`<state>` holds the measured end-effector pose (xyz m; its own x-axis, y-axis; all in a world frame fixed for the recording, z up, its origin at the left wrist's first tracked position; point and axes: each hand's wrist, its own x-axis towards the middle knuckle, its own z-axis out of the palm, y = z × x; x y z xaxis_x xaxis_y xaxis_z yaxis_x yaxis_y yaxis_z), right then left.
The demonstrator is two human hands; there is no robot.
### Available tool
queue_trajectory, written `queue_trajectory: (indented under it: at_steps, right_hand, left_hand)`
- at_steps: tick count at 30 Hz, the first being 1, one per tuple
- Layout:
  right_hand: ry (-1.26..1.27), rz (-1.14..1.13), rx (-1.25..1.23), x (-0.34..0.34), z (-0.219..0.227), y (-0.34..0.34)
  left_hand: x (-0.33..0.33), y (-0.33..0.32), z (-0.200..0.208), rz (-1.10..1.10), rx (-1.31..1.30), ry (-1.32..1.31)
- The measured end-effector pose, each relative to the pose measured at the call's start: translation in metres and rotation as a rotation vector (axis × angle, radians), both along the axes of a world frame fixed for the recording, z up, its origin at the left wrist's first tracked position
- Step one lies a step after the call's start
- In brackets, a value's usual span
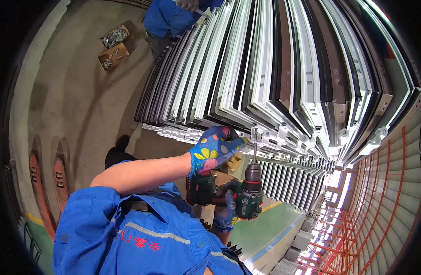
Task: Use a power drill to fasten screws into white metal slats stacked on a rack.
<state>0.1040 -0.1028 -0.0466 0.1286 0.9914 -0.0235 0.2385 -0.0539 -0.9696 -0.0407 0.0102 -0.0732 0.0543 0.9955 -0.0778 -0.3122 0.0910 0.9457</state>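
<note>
The right hand (226, 215), in a patterned glove, has its fingers wrapped around the handle of a green-and-black drill (250, 201); the drill's body sits just to the right of those fingers. Its chuck (253, 173) points away from the wearer, and the slim bit (255, 153) reaches up to the white fittings along the near edge of the panels. Whether the tip touches a fitting cannot be told.

The left hand (214, 150), in a blue flowered glove, lies just left of the bit, its fingers bent toward the same edge; whether they are clamped on anything cannot be told.

Beyond both hands stand the framed panels (265, 59), packed side by side in white, black and brown, closing off the space ahead. White brackets (282, 133) jut from their near edge, right of the bit. A second row of panels (283, 183) stands to the right of the drill.

Farther out are a co-worker in blue (169, 18), two open boxes of metal parts on the floor, and orange forks (60, 178) at left.
</note>
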Motion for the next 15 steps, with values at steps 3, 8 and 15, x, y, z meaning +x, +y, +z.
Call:
queue_trajectory:
  at_steps: [3, 8, 15]
  right_hand:
    - [0.093, 0.024, -0.007, 0.0032, 0.0001, 0.0002]
    - [0.106, 0.001, -0.047, 0.003, 0.0019, -0.0032]
    - [0.025, 0.034, -0.048, 0.006, 0.0036, -0.0036]
  left_hand:
    - [-0.0033, -0.0017, 0.0033, -0.007, 0.009, 0.013]
    - [-0.0031, -0.0028, 0.0017, 0.016, 0.025, -0.027]
    - [-0.0054, -0.0035, 0.0031, 0.011, 0.035, -0.019]
